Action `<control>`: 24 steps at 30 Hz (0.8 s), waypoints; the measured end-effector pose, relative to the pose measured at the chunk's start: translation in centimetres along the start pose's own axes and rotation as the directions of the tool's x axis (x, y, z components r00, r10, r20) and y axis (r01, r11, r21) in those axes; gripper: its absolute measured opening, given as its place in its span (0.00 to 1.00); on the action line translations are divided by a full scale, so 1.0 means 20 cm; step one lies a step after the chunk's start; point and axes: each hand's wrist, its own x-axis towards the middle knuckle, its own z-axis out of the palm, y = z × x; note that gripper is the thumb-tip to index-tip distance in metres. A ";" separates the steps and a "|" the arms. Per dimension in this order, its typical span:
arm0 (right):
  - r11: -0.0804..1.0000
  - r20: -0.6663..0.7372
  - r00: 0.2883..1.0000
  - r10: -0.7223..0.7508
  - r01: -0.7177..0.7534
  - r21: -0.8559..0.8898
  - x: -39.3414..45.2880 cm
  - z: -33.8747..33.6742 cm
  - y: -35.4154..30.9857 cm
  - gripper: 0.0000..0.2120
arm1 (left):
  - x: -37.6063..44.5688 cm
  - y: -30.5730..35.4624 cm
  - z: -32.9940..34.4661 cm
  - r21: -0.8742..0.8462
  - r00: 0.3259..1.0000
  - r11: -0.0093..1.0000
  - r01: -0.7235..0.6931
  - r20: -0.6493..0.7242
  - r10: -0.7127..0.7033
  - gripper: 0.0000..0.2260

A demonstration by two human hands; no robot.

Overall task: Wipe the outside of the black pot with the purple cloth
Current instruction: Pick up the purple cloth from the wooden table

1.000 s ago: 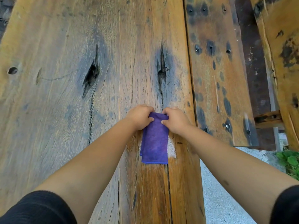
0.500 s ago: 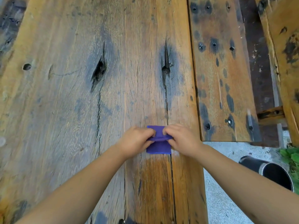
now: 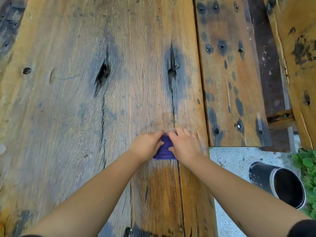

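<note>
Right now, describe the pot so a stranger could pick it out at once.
Start at the big wooden table and follow its right edge down to the pale concrete ground beside it. There, by the green plants, lies the pot, tipped on its side, its mouth facing the camera. It is the only black cylinder there, with a thin light rim.
</note>
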 end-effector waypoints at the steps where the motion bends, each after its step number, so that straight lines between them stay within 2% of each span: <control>1: 0.998 0.014 0.998 0.058 -0.059 0.029 0.03 -0.01 -0.01 0.32 | 0.02 0.01 0.00 0.010 0.999 0.999 0.031 0.028 -0.031 0.14; 3: 0.990 0.088 0.988 0.128 -0.132 0.051 0.07 -0.02 0.00 0.41 | 0.06 0.02 0.00 0.051 0.995 0.996 0.076 0.068 -0.080 0.21; 4: 0.989 0.129 0.982 0.138 -0.143 0.034 0.09 -0.03 0.01 0.41 | 0.07 0.03 0.01 0.102 0.992 0.990 0.094 0.070 -0.102 0.24; 6: 0.992 0.164 0.978 0.125 -0.126 -0.007 0.10 -0.03 0.03 0.35 | 0.09 0.04 0.01 0.203 0.988 0.970 0.132 0.048 -0.144 0.27; 10: 0.994 0.155 0.983 0.099 -0.105 0.034 0.06 -0.03 0.01 0.18 | 0.09 0.07 -0.01 0.237 0.991 0.967 0.098 0.067 -0.116 0.18; 13: 0.992 0.212 0.974 0.078 -0.096 0.078 0.01 -0.02 -0.03 0.14 | 0.04 0.14 -0.03 0.194 0.983 0.977 0.083 0.148 -0.112 0.11; 15: 0.987 0.235 0.971 0.033 -0.069 0.144 -0.05 -0.03 -0.04 0.11 | -0.01 0.18 -0.03 0.172 0.967 0.981 0.093 0.220 -0.131 0.11; 18: 0.953 0.208 0.976 -0.065 -0.001 0.302 -0.20 -0.11 -0.03 0.11 | -0.10 0.24 -0.07 0.058 0.930 0.989 0.135 0.338 -0.146 0.18; 19: 0.949 0.187 0.978 -0.095 0.032 0.314 -0.27 -0.14 -0.03 0.12 | -0.13 0.28 -0.09 -0.050 0.903 0.982 0.182 0.403 -0.146 0.24; 21: 0.933 0.138 0.982 -0.127 0.071 0.353 -0.42 -0.21 -0.03 0.12 | -0.18 0.38 -0.16 -0.311 0.823 0.896 0.317 0.559 -0.098 0.34; 22: 0.923 0.106 0.986 -0.130 0.082 0.375 -0.51 -0.25 -0.02 0.11 | -0.21 0.44 -0.18 -0.368 0.790 0.862 0.348 0.610 -0.059 0.33; 24: 0.924 0.048 0.991 -0.122 0.096 0.371 -0.67 -0.30 -0.01 0.08 | -0.27 0.58 -0.21 -0.323 0.721 0.884 0.338 0.693 -0.023 0.21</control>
